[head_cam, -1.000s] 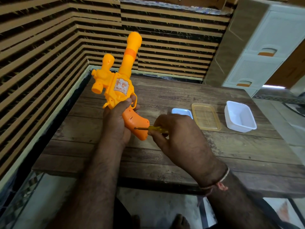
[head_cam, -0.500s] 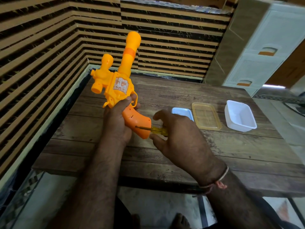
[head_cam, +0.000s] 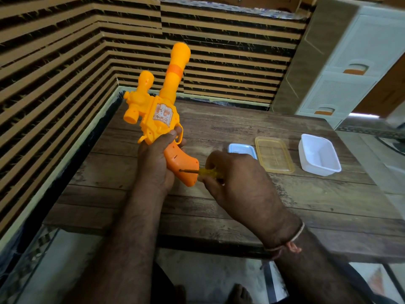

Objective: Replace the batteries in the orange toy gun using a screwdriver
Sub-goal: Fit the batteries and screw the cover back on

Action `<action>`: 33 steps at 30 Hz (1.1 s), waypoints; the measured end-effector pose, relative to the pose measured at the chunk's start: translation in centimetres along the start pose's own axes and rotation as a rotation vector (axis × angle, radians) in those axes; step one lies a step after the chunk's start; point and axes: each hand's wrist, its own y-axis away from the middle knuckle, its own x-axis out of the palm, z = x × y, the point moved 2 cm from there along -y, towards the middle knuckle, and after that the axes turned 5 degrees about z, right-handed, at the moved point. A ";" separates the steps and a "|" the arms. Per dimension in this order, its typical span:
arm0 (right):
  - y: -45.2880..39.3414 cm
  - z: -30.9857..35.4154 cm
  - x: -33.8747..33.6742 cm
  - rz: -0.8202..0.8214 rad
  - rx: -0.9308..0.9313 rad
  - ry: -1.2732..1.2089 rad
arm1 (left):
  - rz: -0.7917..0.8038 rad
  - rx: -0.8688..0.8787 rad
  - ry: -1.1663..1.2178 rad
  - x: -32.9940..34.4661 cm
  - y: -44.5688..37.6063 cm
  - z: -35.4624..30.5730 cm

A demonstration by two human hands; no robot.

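Orange toy gun (head_cam: 162, 115) held up above a wooden worktop (head_cam: 219, 198), barrel pointing up and away. The left hand (head_cam: 155, 163) wraps around the body just above the handle, with a finger near the trigger guard; its grip is closed on the toy. The right hand (head_cam: 232, 178) pinches a small yellow-handled screwdriver (head_cam: 203, 171), whose dark tip sits against the side of the handle, probably at a battery-cover screw.

The toy looks like hollow moulded plastic: light, stiff and smooth enough to slip, so bracing it near the handle seems sensible. Thin parts such as the trigger guard may crack if squeezed.

A pale printed sticker sits on the side of the body; its writing is too blurred to read. No brand is visible.
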 end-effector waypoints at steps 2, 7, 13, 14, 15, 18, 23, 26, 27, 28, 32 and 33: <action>-0.1 -0.1 0.0 -0.016 0.027 0.022 | -0.008 -0.011 0.017 -0.1 0.0 0.0; 0.1 0.1 0.0 0.038 0.015 -0.012 | 0.006 -0.013 0.031 0.0 0.0 -0.1; -0.1 0.0 0.0 0.008 0.039 0.045 | 0.008 -0.023 0.009 -0.2 0.1 -0.2; -0.1 0.0 0.0 0.011 0.037 0.047 | 0.012 -0.022 0.005 -0.1 0.0 -0.2; -0.1 0.1 0.0 0.016 0.032 0.045 | 0.011 -0.021 0.002 -0.1 0.1 -0.1; 0.1 0.1 0.0 0.043 0.025 0.021 | 0.005 -0.011 0.006 0.0 0.2 -0.2; -0.2 -0.2 0.3 0.040 0.046 0.103 | -0.013 -0.022 0.039 0.1 0.3 -0.3; 0.0 0.0 0.2 0.033 0.030 0.076 | -0.005 -0.023 0.042 0.2 0.3 -0.3; 0.1 0.2 0.1 0.031 0.023 0.053 | -0.001 -0.021 0.040 0.2 0.3 -0.3; 0.1 0.2 0.0 0.034 0.017 0.029 | 0.000 -0.019 0.036 0.2 0.3 -0.4; 0.0 0.2 0.0 0.003 0.017 0.055 | -0.008 -0.008 0.027 0.2 0.4 -0.4; -0.1 0.1 0.0 -0.005 0.026 0.072 | -0.007 -0.014 0.027 0.2 0.4 -0.4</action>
